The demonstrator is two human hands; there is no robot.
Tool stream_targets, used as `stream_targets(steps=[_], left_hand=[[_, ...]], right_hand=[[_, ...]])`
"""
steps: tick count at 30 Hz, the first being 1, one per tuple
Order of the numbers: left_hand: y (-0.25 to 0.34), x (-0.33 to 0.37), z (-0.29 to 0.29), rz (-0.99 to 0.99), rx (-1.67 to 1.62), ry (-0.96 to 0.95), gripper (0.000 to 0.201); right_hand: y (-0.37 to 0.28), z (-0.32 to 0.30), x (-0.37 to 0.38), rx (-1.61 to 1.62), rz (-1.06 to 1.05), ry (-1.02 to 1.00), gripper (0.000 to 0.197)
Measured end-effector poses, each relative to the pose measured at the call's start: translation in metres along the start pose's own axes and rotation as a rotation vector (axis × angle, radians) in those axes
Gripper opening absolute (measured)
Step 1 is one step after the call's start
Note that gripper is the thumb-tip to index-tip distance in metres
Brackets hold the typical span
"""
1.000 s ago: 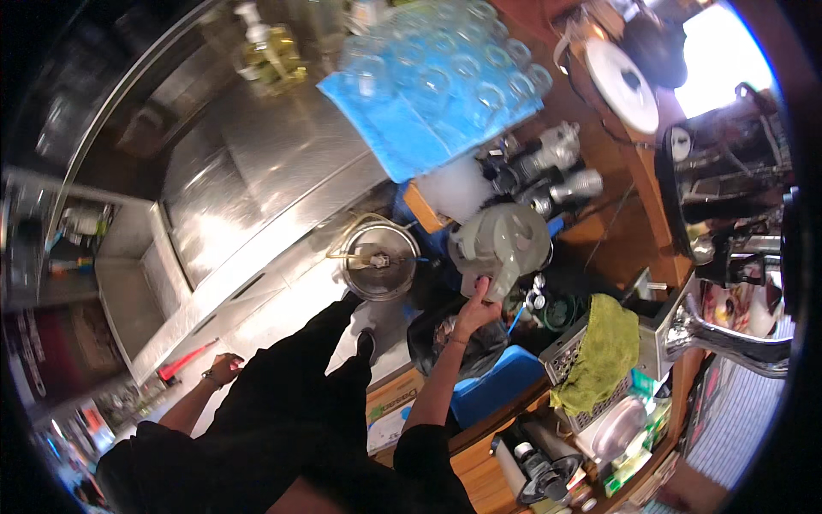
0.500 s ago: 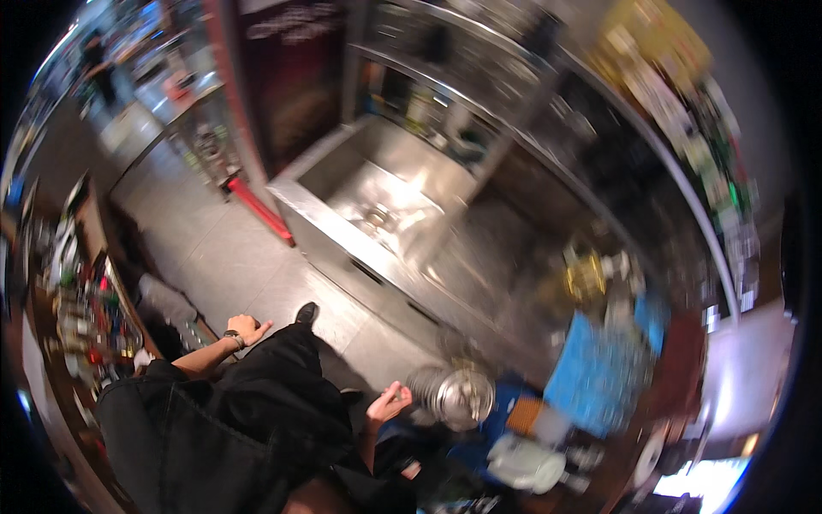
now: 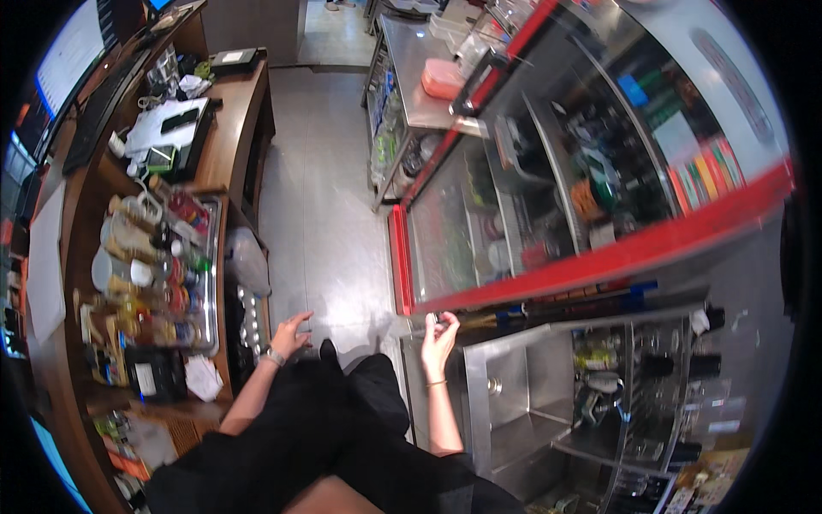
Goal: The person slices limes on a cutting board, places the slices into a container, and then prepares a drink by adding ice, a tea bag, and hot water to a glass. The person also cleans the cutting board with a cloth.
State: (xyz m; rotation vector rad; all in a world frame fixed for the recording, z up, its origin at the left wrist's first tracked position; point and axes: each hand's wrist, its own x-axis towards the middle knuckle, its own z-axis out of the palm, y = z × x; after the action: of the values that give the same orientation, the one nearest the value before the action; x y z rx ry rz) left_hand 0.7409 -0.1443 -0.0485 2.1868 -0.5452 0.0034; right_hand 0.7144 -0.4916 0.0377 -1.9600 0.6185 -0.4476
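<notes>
My right hand [image 3: 438,337] is raised at the lower corner of a red-framed glass-door fridge [image 3: 548,214], its fingers curled at the door's edge near the handle; whether it grips the edge I cannot tell. My left hand [image 3: 291,332] hangs free with fingers apart and holds nothing, just beside the end of a wooden counter [image 3: 231,128]. A watch sits on my left wrist. Black clothing fills the lower middle of the view. Inside the fridge are shelves of bottles and containers.
A steel sink unit [image 3: 522,403] with racks stands right of my right arm. The wooden counter on the left carries a tray of bottles and jars [image 3: 150,283]. A grey tiled floor aisle [image 3: 317,197] runs ahead. A steel table [image 3: 419,60] with a pink box stands farther along.
The view has swung from a counter with a blender and sink to the aisle and fridge. My right hand, earlier on the blender jug, is now up at the fridge door's edge.
</notes>
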Motion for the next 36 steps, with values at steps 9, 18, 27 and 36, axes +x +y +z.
stream_targets(steps=[9, 18, 27, 36], left_hand=[[-0.137, 0.199, -0.060, -0.370, -0.162, 0.060, 0.064], [-0.233, 0.463, -0.185, -0.726, -0.346, 0.205, 0.016], [-0.317, 0.806, -0.219, 0.140, 0.120, -0.184, 0.053], [-0.264, 1.022, -0.122, 0.884, -0.054, -0.858, 0.015]], right_hand=[[-0.142, 0.146, 0.390, -0.004, -0.354, 0.280, 0.049], [-0.257, 0.285, 0.578, 0.119, -0.181, 1.091, 0.060], [-0.266, 0.299, 0.600, 0.059, 0.095, 1.370, 0.034], [-0.295, 0.407, 0.399, -0.036, 0.398, 1.638, 0.007]])
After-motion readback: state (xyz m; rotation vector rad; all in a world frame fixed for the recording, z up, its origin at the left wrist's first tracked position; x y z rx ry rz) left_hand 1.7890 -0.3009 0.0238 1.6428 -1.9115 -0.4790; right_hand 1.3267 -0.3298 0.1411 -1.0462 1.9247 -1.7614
